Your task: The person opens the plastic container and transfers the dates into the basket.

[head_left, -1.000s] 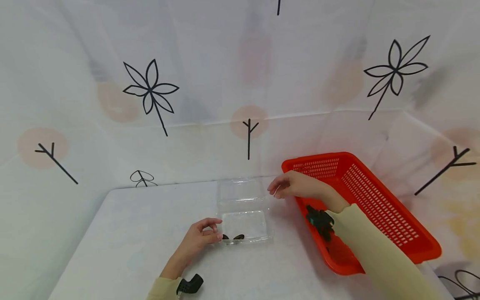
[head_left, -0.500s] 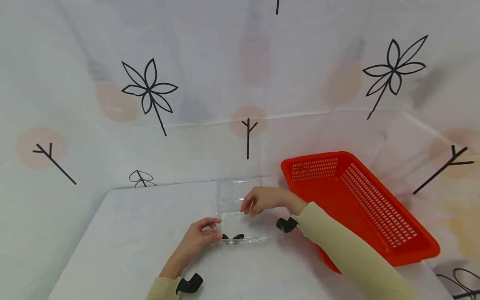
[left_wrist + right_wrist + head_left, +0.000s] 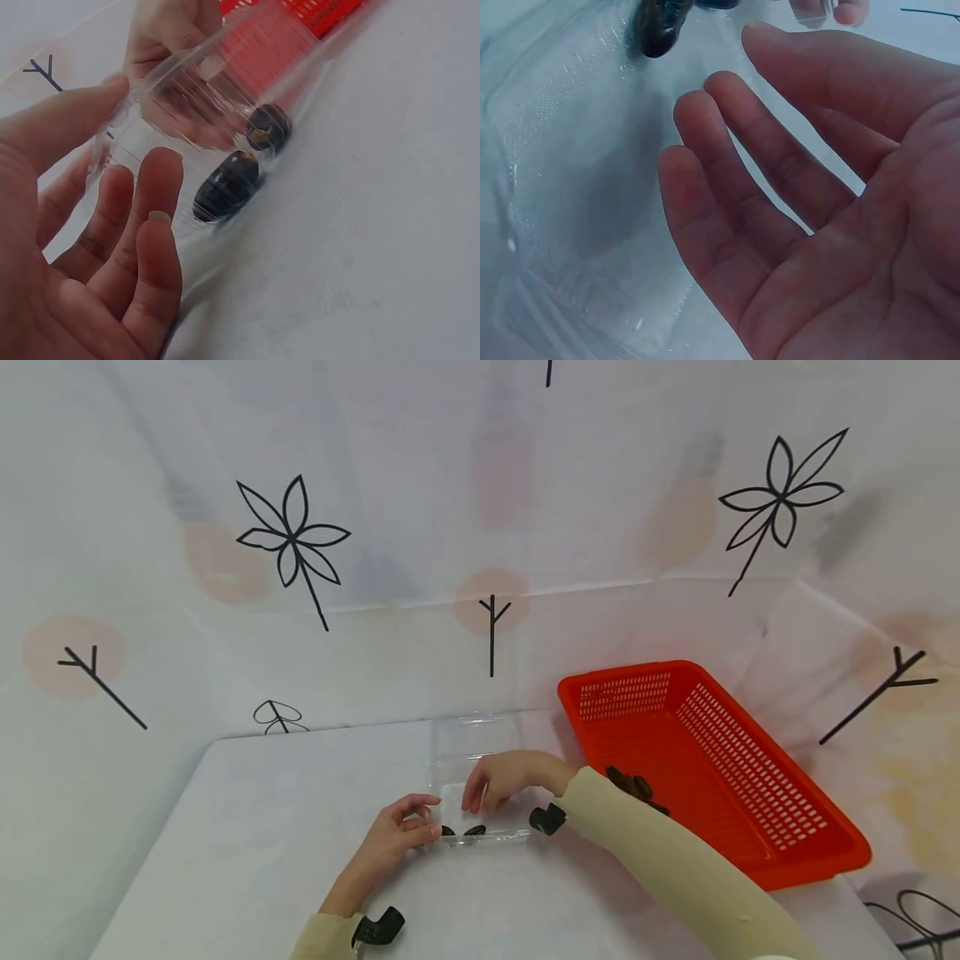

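Observation:
A clear plastic hinged box [image 3: 517, 822] lies on the table, its lid [image 3: 476, 739] folded back toward the wall. Two dark, glossy oval pieces, which look like dates, lie along its near side; one dark piece [image 3: 229, 186] is long in the left wrist view, the other dark piece [image 3: 268, 127] sits beside it. My left hand [image 3: 393, 833] holds the box's left edge with bent fingers. Over the inside of the box, my right hand [image 3: 498, 779] points down. In the right wrist view its fingers [image 3: 697, 112] are loosely bent and apart, with nothing between them.
A red plastic basket [image 3: 738, 752] with slotted walls stands at the right, partly behind my right sleeve [image 3: 652, 843]. Several dark pieces [image 3: 630, 782] lie inside it. A printed cloth wall [image 3: 390, 652] closes off the table's [image 3: 300, 802] back edge.
My right hand has moved left and down from beside the red basket into the box. Its arm has uncovered some dark pieces in the basket. My left hand has stayed at the box's edge.

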Action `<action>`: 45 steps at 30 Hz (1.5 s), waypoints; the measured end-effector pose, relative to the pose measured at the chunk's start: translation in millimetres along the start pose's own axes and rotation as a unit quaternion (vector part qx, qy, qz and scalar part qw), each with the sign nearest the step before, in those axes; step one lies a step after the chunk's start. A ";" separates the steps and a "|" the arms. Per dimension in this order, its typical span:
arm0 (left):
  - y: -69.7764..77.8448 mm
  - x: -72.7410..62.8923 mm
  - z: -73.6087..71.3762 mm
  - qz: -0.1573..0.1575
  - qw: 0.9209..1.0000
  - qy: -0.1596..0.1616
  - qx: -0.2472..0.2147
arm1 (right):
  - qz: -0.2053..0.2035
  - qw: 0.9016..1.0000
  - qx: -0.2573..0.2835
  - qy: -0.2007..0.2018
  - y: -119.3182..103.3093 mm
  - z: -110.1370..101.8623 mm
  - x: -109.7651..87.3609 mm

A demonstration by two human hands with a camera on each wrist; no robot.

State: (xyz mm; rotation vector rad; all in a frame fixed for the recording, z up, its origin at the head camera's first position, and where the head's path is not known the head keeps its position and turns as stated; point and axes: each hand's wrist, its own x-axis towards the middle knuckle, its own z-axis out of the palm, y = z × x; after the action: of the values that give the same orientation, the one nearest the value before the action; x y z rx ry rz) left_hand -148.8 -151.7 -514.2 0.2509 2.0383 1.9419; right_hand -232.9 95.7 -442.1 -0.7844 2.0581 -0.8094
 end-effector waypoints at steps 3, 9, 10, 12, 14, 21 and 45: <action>-2.9 0.4 0.2 0.017 1.000 0.001 0.007 | 0.003 1.000 -0.008 -0.018 0.8 3.7 3.2; -9.4 2.3 1.7 0.063 0.998 0.004 0.031 | 0.010 0.999 -0.012 -0.042 -0.7 8.6 6.4; -10.3 2.5 2.0 0.064 0.997 0.006 0.033 | 0.011 0.999 -0.013 -0.045 -0.7 9.0 6.6; -11.5 2.4 2.3 0.063 0.997 0.011 0.036 | 0.012 0.998 -0.013 -0.053 -0.3 10.1 7.5; -11.5 1.6 2.7 0.059 0.997 0.015 0.040 | 0.011 0.998 -0.012 -0.059 0.3 11.1 8.1; -9.1 0.0 2.5 0.046 0.998 0.018 0.042 | 0.018 0.998 0.008 -0.056 3.5 12.2 10.7; -7.8 -1.7 2.7 0.038 0.998 0.025 0.047 | -0.049 0.999 0.011 0.007 -11.2 -19.5 -27.8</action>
State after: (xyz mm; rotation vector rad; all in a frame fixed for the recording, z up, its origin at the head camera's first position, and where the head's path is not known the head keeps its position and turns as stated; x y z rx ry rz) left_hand -145.6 -150.2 -521.9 0.3084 2.1868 1.9170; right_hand -231.9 115.0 -412.0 -0.8746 2.0327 -0.8914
